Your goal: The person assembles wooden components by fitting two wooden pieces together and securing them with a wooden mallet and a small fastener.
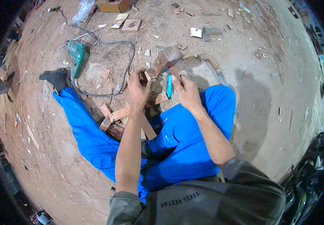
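I sit on the ground with wooden pieces between my legs. My right hand (186,93) is closed round the short handle of a hammer (168,58) with a blocky, worn brown head. Just left of that thumb is a slim bright-blue tool (169,86); whether the hand touches it I cannot tell. My left hand (136,90) grips a small wooden piece (150,74) close to the hammer head, its fingertips partly hidden. Beneath the hands a frame of wooden strips (120,113) lies crossed, with one strip (148,126) slanting toward my lap.
A green power drill (77,56) lies at the left, its cord (133,50) looping toward the wood. Beyond my right knee rests a wooden-handled knife (212,64). Farther off are a wooden block (131,25), a cardboard box (113,5) and a plastic bag (83,10). Scraps litter the ground.
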